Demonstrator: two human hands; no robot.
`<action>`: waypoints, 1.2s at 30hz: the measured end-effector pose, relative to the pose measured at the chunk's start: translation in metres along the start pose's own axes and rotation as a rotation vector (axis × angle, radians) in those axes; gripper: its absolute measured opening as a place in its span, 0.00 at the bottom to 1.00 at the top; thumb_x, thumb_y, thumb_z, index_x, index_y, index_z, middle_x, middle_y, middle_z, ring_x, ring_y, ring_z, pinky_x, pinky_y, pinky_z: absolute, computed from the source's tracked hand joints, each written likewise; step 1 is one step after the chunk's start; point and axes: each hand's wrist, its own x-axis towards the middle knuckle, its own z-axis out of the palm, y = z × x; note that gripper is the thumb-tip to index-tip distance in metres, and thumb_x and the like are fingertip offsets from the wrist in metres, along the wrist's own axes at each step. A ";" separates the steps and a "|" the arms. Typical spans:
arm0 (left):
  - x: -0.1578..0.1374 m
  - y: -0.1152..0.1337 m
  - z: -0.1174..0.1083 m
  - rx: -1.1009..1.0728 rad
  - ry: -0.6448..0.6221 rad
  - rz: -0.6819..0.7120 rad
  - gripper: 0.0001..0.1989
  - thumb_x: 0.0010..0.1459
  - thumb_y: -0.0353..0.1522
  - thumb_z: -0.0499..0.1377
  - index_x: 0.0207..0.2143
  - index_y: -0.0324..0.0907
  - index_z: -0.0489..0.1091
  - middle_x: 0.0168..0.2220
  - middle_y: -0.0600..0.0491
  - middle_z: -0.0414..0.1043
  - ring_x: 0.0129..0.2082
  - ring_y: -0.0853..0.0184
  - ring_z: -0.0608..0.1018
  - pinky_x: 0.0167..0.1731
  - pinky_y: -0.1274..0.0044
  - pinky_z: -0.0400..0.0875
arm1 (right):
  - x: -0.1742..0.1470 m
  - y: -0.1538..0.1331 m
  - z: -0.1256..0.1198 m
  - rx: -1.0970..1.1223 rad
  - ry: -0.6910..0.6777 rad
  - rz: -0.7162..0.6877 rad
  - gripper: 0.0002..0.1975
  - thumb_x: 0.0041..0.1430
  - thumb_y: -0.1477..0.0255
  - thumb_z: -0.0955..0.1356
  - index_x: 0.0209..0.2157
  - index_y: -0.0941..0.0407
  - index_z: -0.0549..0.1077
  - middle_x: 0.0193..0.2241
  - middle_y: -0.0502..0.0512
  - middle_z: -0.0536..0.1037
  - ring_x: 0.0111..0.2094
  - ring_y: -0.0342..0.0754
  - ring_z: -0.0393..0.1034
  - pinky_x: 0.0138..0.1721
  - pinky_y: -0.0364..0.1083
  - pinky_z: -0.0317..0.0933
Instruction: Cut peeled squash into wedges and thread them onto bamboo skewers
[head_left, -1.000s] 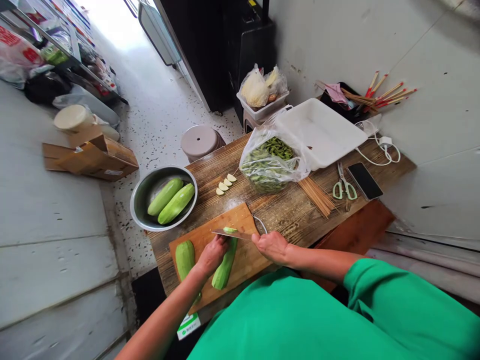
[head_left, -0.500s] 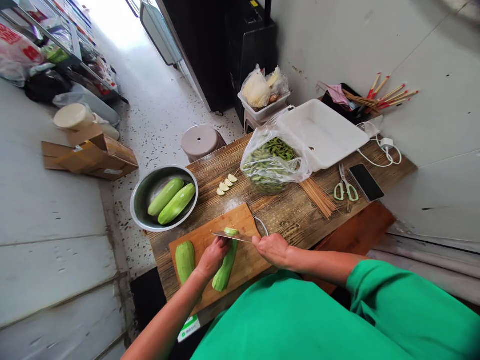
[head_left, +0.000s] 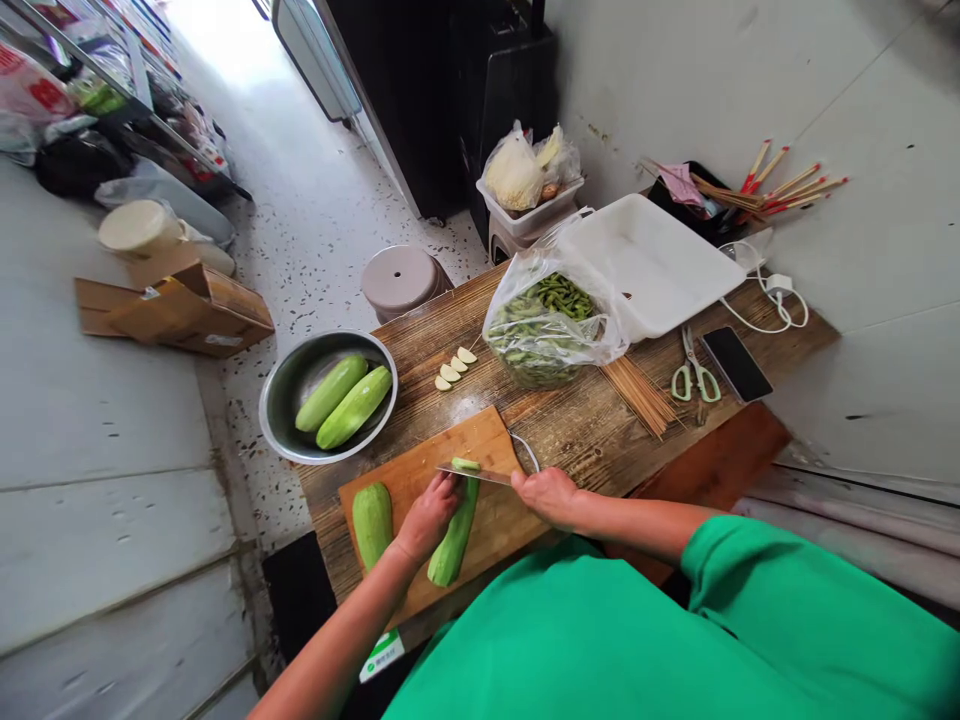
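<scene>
- Squash (head_left: pixel 452 550) on the board (head_left: pixel 491 515) is grasped by the left grip (head_left: pixel 433 512), fingertips hidden.
- Second squash (head_left: pixel 372 520) is partly covered by the forearm (head_left: pixel 367 605).
- Knife (head_left: pixel 486 475) is clasped in the right grip (head_left: pixel 549 497), handle concealed.
- Rack (head_left: pixel 189 146) is cut off.

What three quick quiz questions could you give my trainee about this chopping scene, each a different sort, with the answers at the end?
1. Which of the person's hands grips the knife?
2. True or false: two green squashes lie in the metal bowl.
3. Multiple choice: which lies beside the phone?
A) the scissors
B) the stool
C) the cardboard box

Key:
1. The right hand; the left hand holds the squash on the cutting board.
2. True.
3. A.
</scene>
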 end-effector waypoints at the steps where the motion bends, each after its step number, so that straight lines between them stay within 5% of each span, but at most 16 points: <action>1: 0.000 0.001 -0.001 0.002 0.000 0.000 0.14 0.58 0.25 0.46 0.40 0.39 0.69 0.49 0.47 0.62 0.53 0.60 0.60 0.50 0.68 0.64 | 0.001 0.001 0.001 -0.001 -0.001 -0.002 0.10 0.59 0.81 0.58 0.43 0.63 0.59 0.27 0.66 0.77 0.33 0.53 0.75 0.29 0.46 0.66; 14: -0.009 0.006 0.009 0.077 -0.010 -0.091 0.14 0.57 0.25 0.47 0.41 0.40 0.69 0.40 0.47 0.66 0.43 0.62 0.68 0.42 0.69 0.68 | -0.024 -0.009 -0.008 0.010 0.022 -0.052 0.10 0.61 0.80 0.55 0.43 0.62 0.60 0.31 0.67 0.76 0.35 0.51 0.74 0.30 0.45 0.66; 36: -0.008 0.006 0.012 0.017 0.090 -0.065 0.14 0.58 0.26 0.47 0.43 0.40 0.68 0.46 0.46 0.65 0.52 0.60 0.63 0.51 0.67 0.62 | -0.007 0.001 -0.002 -0.018 -0.051 -0.020 0.11 0.59 0.82 0.57 0.44 0.64 0.59 0.28 0.66 0.77 0.33 0.54 0.74 0.30 0.47 0.66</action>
